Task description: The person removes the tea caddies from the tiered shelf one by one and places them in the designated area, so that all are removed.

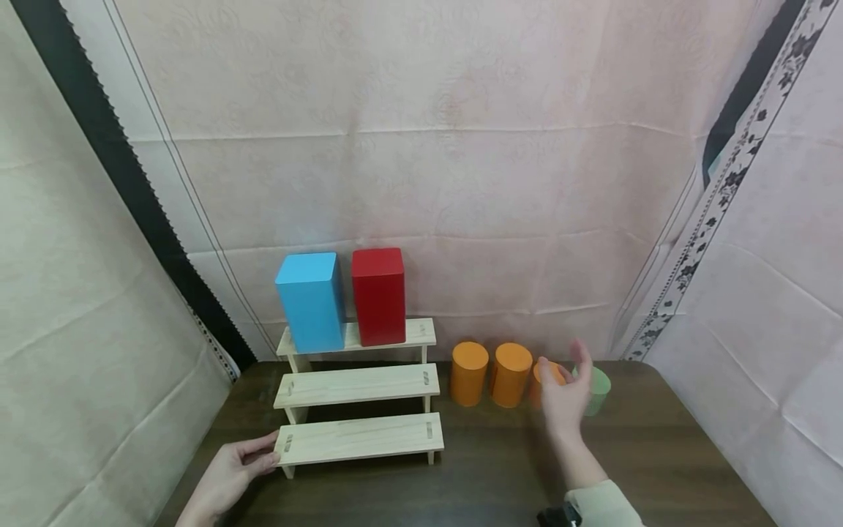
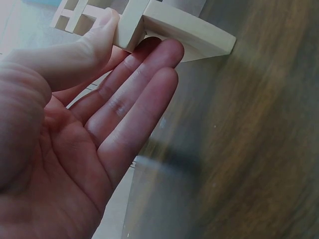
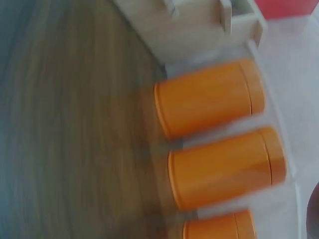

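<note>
Operator: Left hand status?

Guide: Your left hand (image 1: 230, 470) pinches the left end of the bottom step of the three-tier wooden stand (image 1: 362, 439), thumb against the wood. The stand rests upright on the dark table (image 1: 490, 468).

Operator: Right hand status?

Guide: Your right hand (image 1: 566, 399) is at the third orange cylinder (image 1: 548, 375), thumb and fingers spread apart — you cannot confirm contact from these views. The green cylinder (image 1: 599, 390) stands just right of it, partly hidden behind your hand.

Operator: Remaining parts?

Guide: To your right of the stand, locate the first orange cylinder (image 1: 469, 375) and second orange cylinder (image 1: 510, 377), both upright. The blue block (image 1: 308, 307) and red block (image 1: 378, 300) stand on the top step — blue at left.
</note>
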Available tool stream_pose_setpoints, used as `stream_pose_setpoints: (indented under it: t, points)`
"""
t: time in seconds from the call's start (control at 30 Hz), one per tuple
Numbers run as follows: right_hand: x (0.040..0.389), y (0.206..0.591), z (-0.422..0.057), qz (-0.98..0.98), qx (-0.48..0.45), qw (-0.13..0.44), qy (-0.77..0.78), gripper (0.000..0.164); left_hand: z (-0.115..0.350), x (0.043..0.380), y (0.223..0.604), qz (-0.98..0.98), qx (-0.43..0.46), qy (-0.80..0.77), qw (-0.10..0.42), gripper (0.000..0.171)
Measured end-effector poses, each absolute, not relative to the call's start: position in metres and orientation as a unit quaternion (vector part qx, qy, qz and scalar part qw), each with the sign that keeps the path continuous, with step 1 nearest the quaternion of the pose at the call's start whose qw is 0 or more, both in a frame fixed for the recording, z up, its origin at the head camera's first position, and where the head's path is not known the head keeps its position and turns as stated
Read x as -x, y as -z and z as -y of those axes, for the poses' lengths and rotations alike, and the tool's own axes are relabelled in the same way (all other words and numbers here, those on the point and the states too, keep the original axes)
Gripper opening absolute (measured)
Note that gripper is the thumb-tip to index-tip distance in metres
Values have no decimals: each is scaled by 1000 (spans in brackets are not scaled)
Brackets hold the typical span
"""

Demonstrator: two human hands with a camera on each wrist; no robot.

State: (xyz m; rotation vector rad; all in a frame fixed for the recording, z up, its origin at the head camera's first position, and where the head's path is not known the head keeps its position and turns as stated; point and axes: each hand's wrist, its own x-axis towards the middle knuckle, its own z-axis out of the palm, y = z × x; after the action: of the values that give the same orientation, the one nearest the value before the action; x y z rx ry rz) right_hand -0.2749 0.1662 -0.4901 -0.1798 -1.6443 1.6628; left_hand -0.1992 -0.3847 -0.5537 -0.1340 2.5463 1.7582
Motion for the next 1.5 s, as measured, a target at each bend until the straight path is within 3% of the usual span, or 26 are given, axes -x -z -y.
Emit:
stream_pose_setpoints:
  t: [0.27,0.47,0.77,0.93,1.5]
  points:
    - [257,463,-98,604,39,405,-686,66,383,200,555,-824,49,-565,18,45]
    - [275,475,-51,615,-36,429,-661,67,384,200,554,-824,45,-564,18,45]
    - [284,464,7,671,-122,363,-635,72,385,200,553,-823,51,-566,24,46]
    - [289,452,30,670,-115,340,-650,73,383,201,553,-822,52,-567,26,45]
    - [300,421,76,643,-58,346,-681,80,383,201,552,-825,52,-562,27,46]
